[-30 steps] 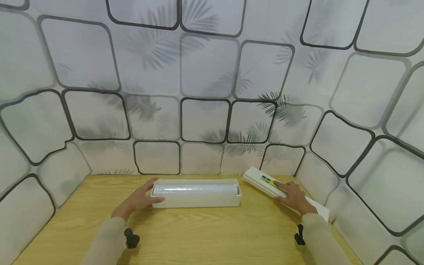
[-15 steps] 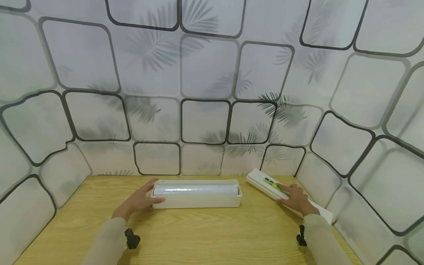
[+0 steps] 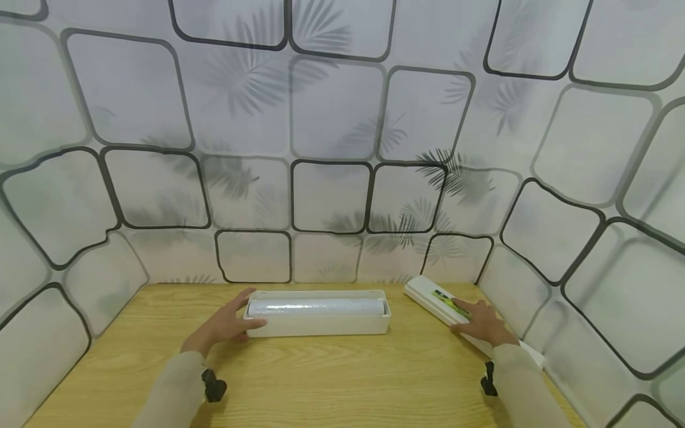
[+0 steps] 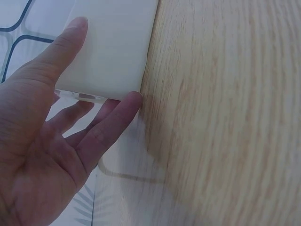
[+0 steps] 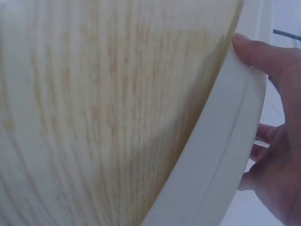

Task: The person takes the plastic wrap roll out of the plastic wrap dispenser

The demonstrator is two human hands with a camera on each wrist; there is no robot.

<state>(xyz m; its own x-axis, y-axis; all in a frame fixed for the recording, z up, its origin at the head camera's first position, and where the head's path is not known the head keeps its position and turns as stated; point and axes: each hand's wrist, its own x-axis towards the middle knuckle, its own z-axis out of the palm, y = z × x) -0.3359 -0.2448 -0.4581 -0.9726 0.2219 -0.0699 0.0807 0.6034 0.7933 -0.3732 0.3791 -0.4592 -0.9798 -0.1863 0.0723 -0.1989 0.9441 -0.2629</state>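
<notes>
An open white cling film dispenser box (image 3: 326,325) lies lengthwise on the wooden table, with a shiny roll of film (image 3: 316,307) inside. My left hand (image 3: 227,324) holds its left end. In the left wrist view the thumb (image 4: 61,49) lies along one face and the other fingers sit around the end. To the right, the dispenser's long white lid (image 3: 425,294), bearing a green and yellow label (image 3: 451,303), lies slanted. My right hand (image 3: 484,327) grips it across its width, the thumb (image 5: 261,54) at the near edge; the palm and sleeve hide part of the lid.
The wooden table (image 3: 321,380) meets a patterned wall (image 3: 332,196) behind and more wall at both sides. The lid's lower end is close to the right wall (image 3: 594,297). Each wrist wears a small black device (image 3: 214,386).
My right hand and the lid have shifted slightly right and toward me. The left hand and the dispenser box have stayed in place.
</notes>
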